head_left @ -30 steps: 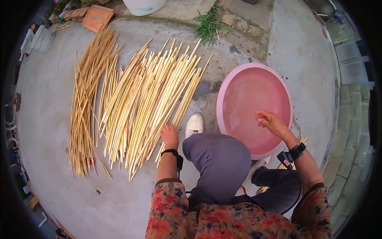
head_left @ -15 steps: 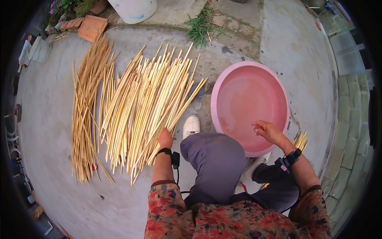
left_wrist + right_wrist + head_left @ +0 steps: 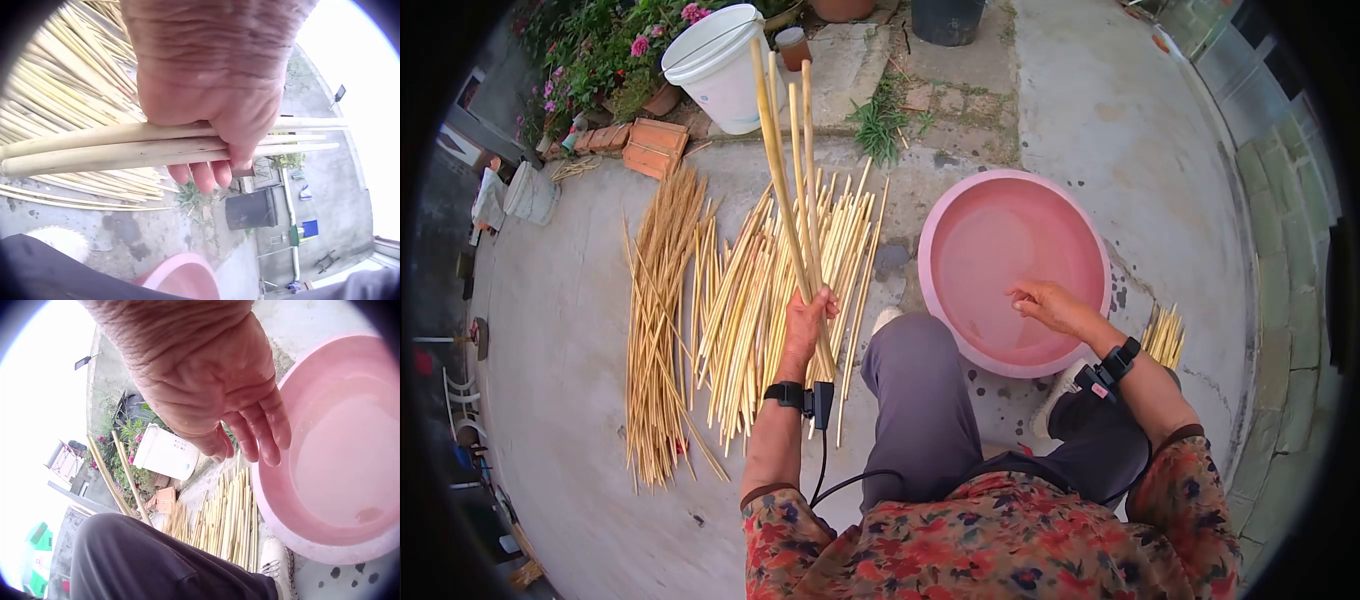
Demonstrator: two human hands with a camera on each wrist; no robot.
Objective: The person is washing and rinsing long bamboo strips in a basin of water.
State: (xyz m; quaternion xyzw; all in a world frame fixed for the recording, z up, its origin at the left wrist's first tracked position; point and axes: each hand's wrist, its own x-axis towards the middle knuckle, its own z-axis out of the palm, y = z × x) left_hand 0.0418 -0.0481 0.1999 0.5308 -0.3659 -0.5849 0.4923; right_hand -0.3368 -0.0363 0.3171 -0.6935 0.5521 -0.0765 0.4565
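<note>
My left hand (image 3: 805, 325) grips several pale peeled stalks (image 3: 775, 170), raised off the ground with their long ends pointing up and away. In the left wrist view, thumb and fingers wrap around these stalks (image 3: 94, 159). Beneath them a broad pile of similar stalks (image 3: 735, 335) lies side by side on the concrete. To its left is a bundle of thinner brown stalks (image 3: 662, 340) with feathery tops. My right hand (image 3: 1045, 303) hovers over a pink basin (image 3: 927, 262) of water, fingers loosely bent and holding nothing; its fingertips (image 3: 270, 456) look wet in the right wrist view.
A white bucket (image 3: 720, 80), orange bricks (image 3: 656, 148) and potted flowers stand at the back left, with a dark pot (image 3: 947, 22) further right. Another small stalk bundle (image 3: 1165, 335) lies beyond my right knee. Dark wet spots mark the concrete around the basin.
My left hand has lifted several stalks from the pile and turned them upright. My right hand stays over the basin. The head view has tilted up, showing more of the background.
</note>
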